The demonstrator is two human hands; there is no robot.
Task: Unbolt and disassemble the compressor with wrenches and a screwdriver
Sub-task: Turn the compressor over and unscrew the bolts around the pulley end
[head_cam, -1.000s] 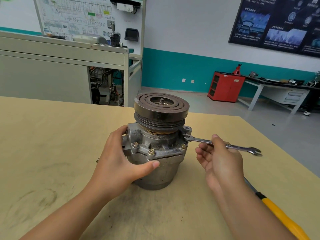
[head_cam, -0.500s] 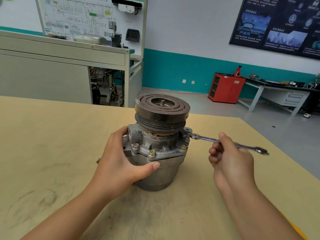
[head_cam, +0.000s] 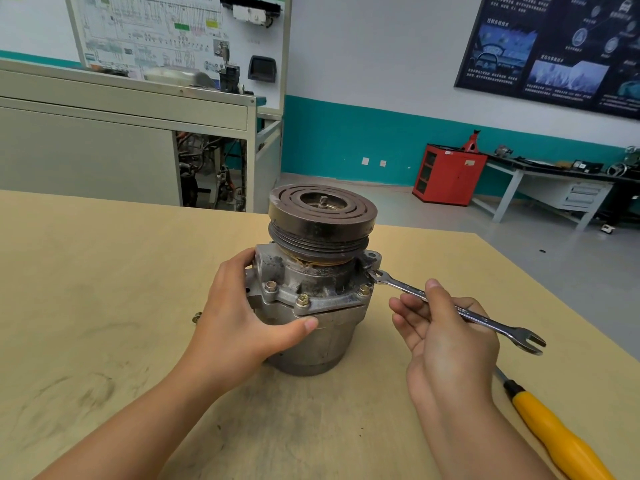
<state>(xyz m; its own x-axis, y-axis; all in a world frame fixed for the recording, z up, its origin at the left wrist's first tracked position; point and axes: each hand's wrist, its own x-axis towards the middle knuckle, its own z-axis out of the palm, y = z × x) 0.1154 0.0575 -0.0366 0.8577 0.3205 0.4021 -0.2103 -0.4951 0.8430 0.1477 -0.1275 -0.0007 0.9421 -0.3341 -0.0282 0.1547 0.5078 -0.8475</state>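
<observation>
Grey cast-metal compressor (head_cam: 318, 306) with dark grooved pulley (head_cam: 322, 216), standing upright on the tan wooden desk (head_cam: 104, 289). Left hand (head_cam: 242, 327) wraps the housing, fingers curled round it. Right hand (head_cam: 446, 341) pinches a silver combination wrench (head_cam: 485, 318), ring end at the right flange bolt. Stamped shank lettering is unreadable. Yellow-handled screwdriver (head_cam: 554, 434) lies beside the right forearm.

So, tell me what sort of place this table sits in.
Most likely a vehicle-repair training workshop: a white wiring-diagram display board, a red metal cabinet with a red jack stand on top, and a dark car-themed wall poster.
</observation>
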